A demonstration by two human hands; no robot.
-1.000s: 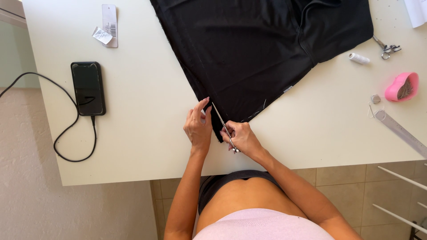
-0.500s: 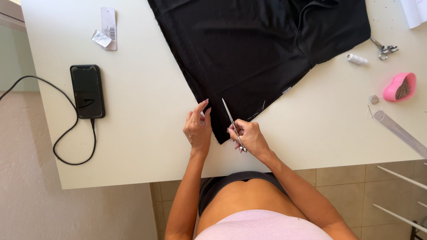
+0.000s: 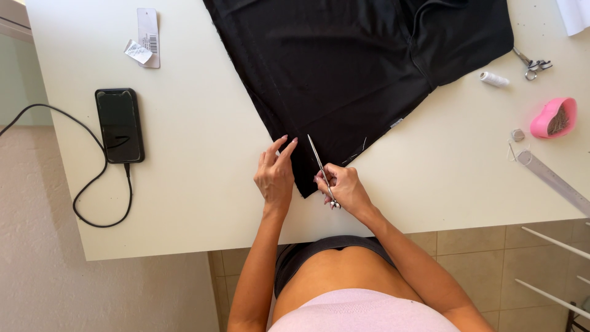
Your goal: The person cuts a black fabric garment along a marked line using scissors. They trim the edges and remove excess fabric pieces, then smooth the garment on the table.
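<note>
A black garment (image 3: 344,67) lies spread over the white table (image 3: 203,184), one corner pointing toward me. My left hand (image 3: 275,175) rests flat at the left edge of that corner, fingertips on the fabric. My right hand (image 3: 344,187) grips a thin metal tool (image 3: 321,165), like tweezers or a seam ripper, whose tip points up onto the cloth near the corner.
A black phone (image 3: 119,125) with a charging cable (image 3: 86,184) lies at the left, paper tags (image 3: 144,40) behind it. At the right are small snips (image 3: 533,63), a white thread spool (image 3: 493,79), a pink pin holder (image 3: 554,117) and a clear ruler (image 3: 553,181).
My right hand has drawn slightly right and away from the left hand, lifting the tool's tip off the corner's edge. The left hand's fingers have stretched out on the fabric.
</note>
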